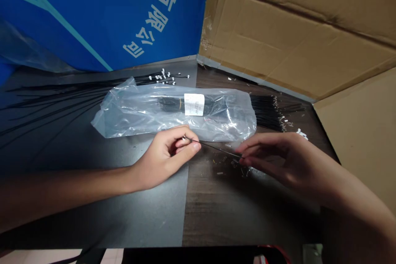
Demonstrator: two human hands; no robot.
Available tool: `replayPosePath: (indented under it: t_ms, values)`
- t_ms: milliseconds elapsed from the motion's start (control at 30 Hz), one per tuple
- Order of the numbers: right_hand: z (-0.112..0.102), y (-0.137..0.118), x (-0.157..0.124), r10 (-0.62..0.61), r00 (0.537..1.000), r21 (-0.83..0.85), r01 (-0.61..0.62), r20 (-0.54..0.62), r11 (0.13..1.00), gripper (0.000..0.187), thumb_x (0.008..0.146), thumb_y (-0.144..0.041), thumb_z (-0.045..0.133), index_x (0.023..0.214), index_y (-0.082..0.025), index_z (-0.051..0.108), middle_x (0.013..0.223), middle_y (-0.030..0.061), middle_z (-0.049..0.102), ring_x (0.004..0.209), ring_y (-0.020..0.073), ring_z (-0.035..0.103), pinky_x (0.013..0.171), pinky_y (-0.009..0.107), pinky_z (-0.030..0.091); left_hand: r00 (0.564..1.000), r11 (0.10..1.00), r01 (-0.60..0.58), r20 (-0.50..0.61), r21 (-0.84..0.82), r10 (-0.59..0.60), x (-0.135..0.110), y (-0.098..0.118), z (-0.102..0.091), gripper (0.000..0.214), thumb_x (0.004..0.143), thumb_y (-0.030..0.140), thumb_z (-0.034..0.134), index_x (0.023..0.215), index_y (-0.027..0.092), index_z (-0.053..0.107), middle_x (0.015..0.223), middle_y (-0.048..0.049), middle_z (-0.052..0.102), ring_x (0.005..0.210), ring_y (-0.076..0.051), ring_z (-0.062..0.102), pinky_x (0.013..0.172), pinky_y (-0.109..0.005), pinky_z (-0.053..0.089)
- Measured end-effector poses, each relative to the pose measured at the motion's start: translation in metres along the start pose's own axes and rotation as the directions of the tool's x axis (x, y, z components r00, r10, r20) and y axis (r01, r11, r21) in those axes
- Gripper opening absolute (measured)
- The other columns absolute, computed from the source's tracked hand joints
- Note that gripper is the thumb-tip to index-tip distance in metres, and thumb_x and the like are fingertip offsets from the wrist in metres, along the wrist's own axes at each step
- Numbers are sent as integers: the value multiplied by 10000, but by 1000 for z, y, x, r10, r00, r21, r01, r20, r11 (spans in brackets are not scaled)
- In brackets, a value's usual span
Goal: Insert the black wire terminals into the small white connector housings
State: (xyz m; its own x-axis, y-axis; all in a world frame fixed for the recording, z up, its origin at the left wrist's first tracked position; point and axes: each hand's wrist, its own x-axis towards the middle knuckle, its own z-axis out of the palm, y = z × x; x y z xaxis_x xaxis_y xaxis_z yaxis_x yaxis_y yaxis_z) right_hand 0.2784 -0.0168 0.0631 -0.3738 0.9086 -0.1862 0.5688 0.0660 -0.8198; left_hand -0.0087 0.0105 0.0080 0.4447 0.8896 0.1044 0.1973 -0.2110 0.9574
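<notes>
A thin black wire (221, 149) is stretched between my two hands above the table. My left hand (175, 150) is closed, pinching the wire between thumb and forefinger, with a small white piece showing by its curled fingers. At the other end, the fingertips of my right hand (272, 154) are pressed together on the wire and slightly blurred. Just beyond both hands lies a clear plastic bag (123, 111) with a white label (194, 104) and a dark bundle inside. Black wires (264, 111) stick out from beneath its right end.
Long black wires with white connectors (162, 76) lie behind the bag at the left. Small clear scraps (235, 164) litter the table (216, 214) near my right hand. White pieces (301, 134) sit farther right. A blue panel (102, 16) and cardboard (278, 37) wall off the back.
</notes>
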Motion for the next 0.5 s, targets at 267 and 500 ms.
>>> replayPosePath:
  t_ms: [267,500]
  values:
    - [6,-2,-1,-23,1000,-124,23,6,992,140,939,-269,739,1050,-285,822,861,13,832,737,206,801,654,288,637,990,988,-133,66,80,128,-4,2,4,206,962,168,651,761,152,694,664,49,414,584,-95,420,577,-248,352]
    - [58,-23,12,-151,987,2,152,-57,988,63,959,-190,735,975,-233,777,857,-34,800,737,127,734,700,232,565,978,980,-178,127,94,165,-4,2,5,169,949,146,705,787,152,754,639,58,425,576,-89,452,570,-239,367]
